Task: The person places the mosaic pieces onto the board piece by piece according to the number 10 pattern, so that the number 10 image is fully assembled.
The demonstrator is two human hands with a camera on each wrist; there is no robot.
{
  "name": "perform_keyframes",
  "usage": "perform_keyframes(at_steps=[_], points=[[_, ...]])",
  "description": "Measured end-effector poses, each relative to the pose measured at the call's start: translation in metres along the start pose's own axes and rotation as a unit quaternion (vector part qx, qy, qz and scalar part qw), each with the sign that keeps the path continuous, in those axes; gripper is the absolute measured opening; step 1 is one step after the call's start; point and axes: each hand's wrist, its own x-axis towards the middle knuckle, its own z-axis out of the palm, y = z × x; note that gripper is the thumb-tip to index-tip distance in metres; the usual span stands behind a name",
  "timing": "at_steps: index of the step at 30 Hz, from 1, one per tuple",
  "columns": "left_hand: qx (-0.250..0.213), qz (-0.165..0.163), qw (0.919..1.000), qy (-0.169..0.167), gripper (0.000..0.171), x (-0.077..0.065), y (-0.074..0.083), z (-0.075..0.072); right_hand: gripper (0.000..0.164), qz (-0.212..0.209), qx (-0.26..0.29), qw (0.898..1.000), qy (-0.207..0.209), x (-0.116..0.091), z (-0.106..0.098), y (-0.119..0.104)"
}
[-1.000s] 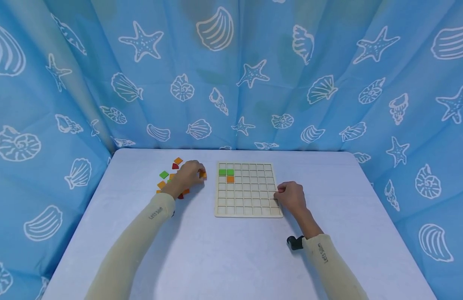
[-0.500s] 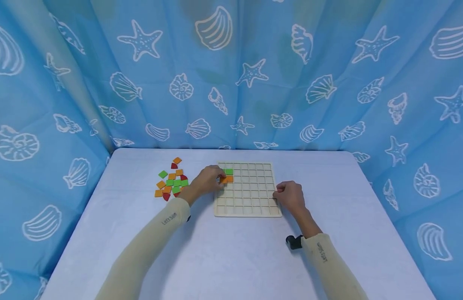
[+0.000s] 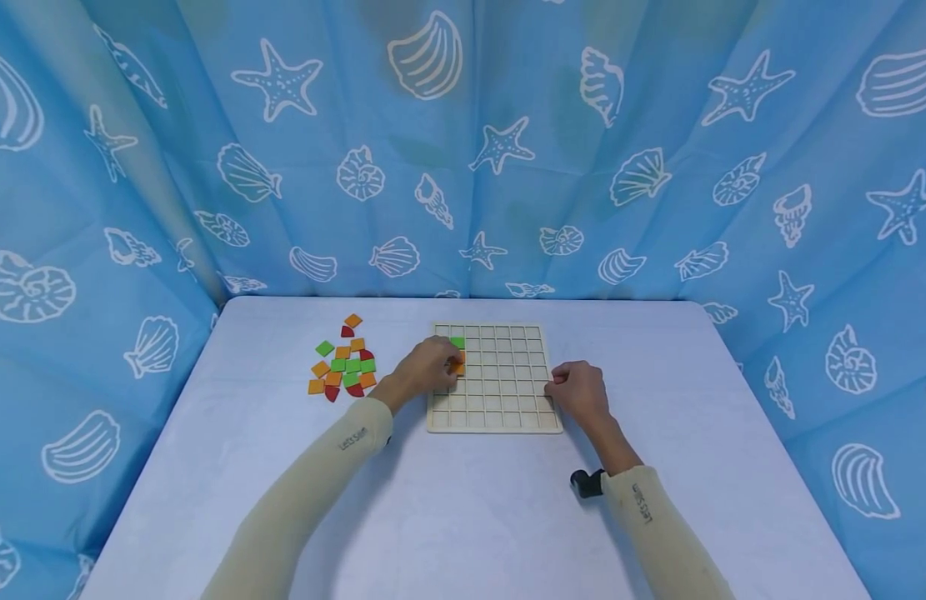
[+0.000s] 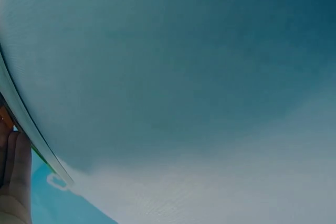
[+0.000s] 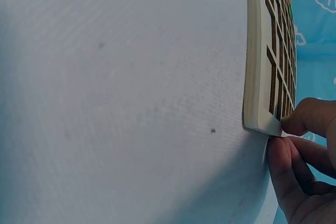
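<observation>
A pale wooden grid board [image 3: 508, 387] lies flat on the table; its near right corner shows in the right wrist view [image 5: 254, 77]. Over its left columns is my left hand [image 3: 430, 365], pinching an orange square tile [image 3: 458, 369] at the board. A green tile [image 3: 457, 342] sits in a cell just beyond the fingers, which hide the neighbouring cells. Only part of the left hand [image 4: 16, 171] enters the left wrist view. At the board's right edge, my right hand [image 3: 580, 392] grips the rim between thumb and fingers.
Left of the board lies a loose group of orange, green and red pieces, among them a green tile [image 3: 324, 348] and a red quarter-round piece [image 3: 332, 394]. A white cloth [image 3: 463, 517] covers the table. A blue shell-patterned curtain [image 3: 463, 150] hangs behind.
My left hand has carried an orange tile from beside the loose pieces rightward onto the board's left columns, then slightly nearer. The right hand stays at the board's edge.
</observation>
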Motion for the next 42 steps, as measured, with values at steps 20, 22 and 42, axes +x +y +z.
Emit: perform_keyframes(at_steps=[20, 22, 42], points=[[-0.027, -0.006, 0.9993, -0.025, 0.014, -0.001, 0.002, -0.007, 0.025, -0.009, -0.004, 1.000, -0.003, 0.001, 0.000, -0.003], [-0.028, -0.001, 0.9993, -0.024, 0.015, -0.001, 0.001, -0.007, 0.026, -0.011, -0.006, 1.000, 0.001, 0.001, 0.000, -0.003], [-0.001, -0.091, 0.9953, -0.033, 0.031, -0.042, -0.053, -0.058, 0.028, -0.007, -0.001, 1.000, -0.004, 0.001, -0.001, 0.002]])
